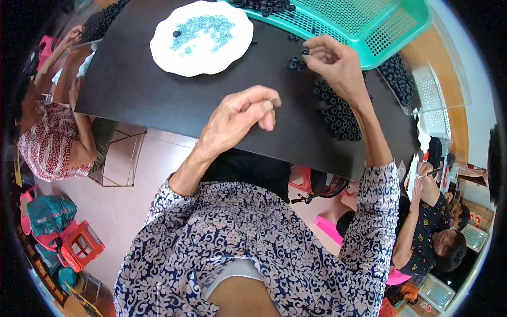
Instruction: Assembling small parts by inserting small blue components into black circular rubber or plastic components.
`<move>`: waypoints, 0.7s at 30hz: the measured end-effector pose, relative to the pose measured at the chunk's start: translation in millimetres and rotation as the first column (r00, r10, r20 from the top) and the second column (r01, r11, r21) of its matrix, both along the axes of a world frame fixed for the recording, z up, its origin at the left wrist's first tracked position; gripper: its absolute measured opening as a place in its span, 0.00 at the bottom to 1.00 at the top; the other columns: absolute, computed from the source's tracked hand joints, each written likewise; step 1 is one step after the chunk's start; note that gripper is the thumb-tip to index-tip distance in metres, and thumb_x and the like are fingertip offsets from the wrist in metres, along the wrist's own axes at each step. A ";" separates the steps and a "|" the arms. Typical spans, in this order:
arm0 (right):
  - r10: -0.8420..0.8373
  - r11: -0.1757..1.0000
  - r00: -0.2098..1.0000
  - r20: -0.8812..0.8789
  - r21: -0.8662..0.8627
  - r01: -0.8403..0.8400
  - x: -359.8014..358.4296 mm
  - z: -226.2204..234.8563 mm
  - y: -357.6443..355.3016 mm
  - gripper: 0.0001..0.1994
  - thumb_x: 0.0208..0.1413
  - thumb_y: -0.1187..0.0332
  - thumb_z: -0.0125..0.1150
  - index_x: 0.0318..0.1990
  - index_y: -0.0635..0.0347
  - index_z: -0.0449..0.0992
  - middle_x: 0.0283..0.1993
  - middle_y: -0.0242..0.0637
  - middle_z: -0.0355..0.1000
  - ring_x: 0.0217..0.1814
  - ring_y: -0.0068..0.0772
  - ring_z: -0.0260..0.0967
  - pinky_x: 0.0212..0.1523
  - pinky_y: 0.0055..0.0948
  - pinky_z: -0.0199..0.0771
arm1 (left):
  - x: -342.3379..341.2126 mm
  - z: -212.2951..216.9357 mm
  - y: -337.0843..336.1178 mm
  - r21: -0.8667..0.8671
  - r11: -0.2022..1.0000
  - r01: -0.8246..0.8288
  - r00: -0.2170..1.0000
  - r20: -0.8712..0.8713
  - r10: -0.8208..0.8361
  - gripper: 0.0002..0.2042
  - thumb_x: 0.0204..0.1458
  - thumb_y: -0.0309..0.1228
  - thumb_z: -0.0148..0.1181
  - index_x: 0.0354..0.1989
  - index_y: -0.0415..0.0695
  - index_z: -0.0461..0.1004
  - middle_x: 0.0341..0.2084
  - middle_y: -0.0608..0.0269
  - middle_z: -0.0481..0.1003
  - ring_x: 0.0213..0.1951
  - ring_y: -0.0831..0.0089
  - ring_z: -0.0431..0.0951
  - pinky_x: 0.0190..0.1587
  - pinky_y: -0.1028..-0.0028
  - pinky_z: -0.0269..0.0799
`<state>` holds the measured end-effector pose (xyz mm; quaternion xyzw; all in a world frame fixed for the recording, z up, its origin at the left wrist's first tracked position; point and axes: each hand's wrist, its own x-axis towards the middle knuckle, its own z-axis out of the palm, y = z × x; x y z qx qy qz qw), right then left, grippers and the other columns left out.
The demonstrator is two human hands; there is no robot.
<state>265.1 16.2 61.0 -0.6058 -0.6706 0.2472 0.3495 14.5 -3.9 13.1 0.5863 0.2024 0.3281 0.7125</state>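
A black ring (305, 51) sits pinched in my right hand (335, 66) fingers; left hand (237, 119) fingers curl empty. Next it wants a careful seating, with more rings (338, 113) below.

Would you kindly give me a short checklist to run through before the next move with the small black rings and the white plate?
1. Right hand grips one small black ring at its fingertips: ok.
2. Left hand holds a part: cannot tell, fingers curled with nothing visible in them.
3. Supply of loose black rings beside the right hand on the black board: ok.
4. White plate with small blue pieces lies flat, apart from both hands: ok.
5. Green basket sits beyond the right hand, not blocking the plate: ok.
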 end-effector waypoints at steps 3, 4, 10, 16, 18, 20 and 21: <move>0.035 0.999 0.966 -0.257 -0.006 -0.038 -26.1 4.3 -21.9 0.11 0.49 0.80 0.62 0.41 0.67 0.76 0.36 0.26 0.73 0.37 0.14 0.69 0.41 0.15 0.70 | 2.9 3.6 5.9 -0.086 0.993 -0.081 0.994 -0.082 0.074 0.14 0.61 0.35 0.51 0.46 0.36 0.73 0.25 0.64 0.75 0.31 0.80 0.73 0.37 0.80 0.69; 0.036 0.999 0.964 -0.264 -0.011 -0.041 -31.1 1.8 -26.5 0.11 0.49 0.80 0.62 0.41 0.67 0.76 0.36 0.26 0.73 0.37 0.14 0.69 0.41 0.15 0.70 | 5.9 1.1 7.2 -0.090 0.992 -0.084 0.993 -0.090 0.076 0.14 0.61 0.35 0.51 0.46 0.36 0.73 0.25 0.64 0.75 0.31 0.80 0.73 0.37 0.80 0.69; 0.228 0.955 0.944 -0.241 0.244 -0.168 -43.4 -16.9 -35.0 0.09 0.45 0.75 0.66 0.36 0.62 0.77 0.38 0.30 0.74 0.39 0.19 0.69 0.39 0.20 0.68 | 22.4 -1.3 13.9 -0.490 0.866 0.101 0.950 0.306 0.063 0.13 0.60 0.34 0.55 0.43 0.34 0.73 0.29 0.59 0.76 0.32 0.75 0.75 0.40 0.78 0.72; 0.239 0.950 0.940 -0.245 0.260 -0.174 -36.8 -17.9 -40.0 0.10 0.44 0.75 0.67 0.37 0.61 0.77 0.39 0.31 0.74 0.40 0.22 0.69 0.40 0.21 0.68 | 32.7 -10.7 17.3 -0.539 0.827 0.161 0.927 0.370 0.060 0.11 0.59 0.31 0.56 0.40 0.33 0.71 0.29 0.56 0.74 0.33 0.68 0.75 0.42 0.71 0.72; 0.238 0.947 0.942 -0.236 0.273 -0.171 -35.5 -18.3 -41.8 0.10 0.44 0.75 0.67 0.37 0.61 0.78 0.40 0.31 0.74 0.40 0.22 0.70 0.40 0.21 0.68 | 35.5 -7.3 14.9 -0.543 0.829 0.130 0.934 0.348 0.081 0.11 0.58 0.31 0.56 0.40 0.34 0.71 0.29 0.56 0.74 0.33 0.68 0.75 0.42 0.71 0.72; 0.200 0.933 0.963 -0.181 0.334 -0.131 -36.7 -19.1 -44.0 0.11 0.44 0.75 0.68 0.38 0.61 0.78 0.40 0.31 0.74 0.41 0.22 0.70 0.41 0.21 0.69 | 36.6 -5.2 13.1 -0.547 0.832 0.096 0.940 0.325 0.105 0.10 0.58 0.30 0.57 0.40 0.34 0.71 0.29 0.56 0.74 0.33 0.68 0.75 0.42 0.71 0.73; 0.199 0.933 0.963 -0.182 0.334 -0.130 -35.1 -19.6 -45.3 0.11 0.44 0.75 0.68 0.38 0.61 0.78 0.40 0.31 0.74 0.41 0.22 0.70 0.41 0.21 0.69 | 36.9 -4.6 12.1 -0.512 0.857 0.065 0.948 0.301 0.108 0.10 0.59 0.30 0.56 0.41 0.34 0.72 0.29 0.58 0.74 0.33 0.71 0.75 0.41 0.73 0.73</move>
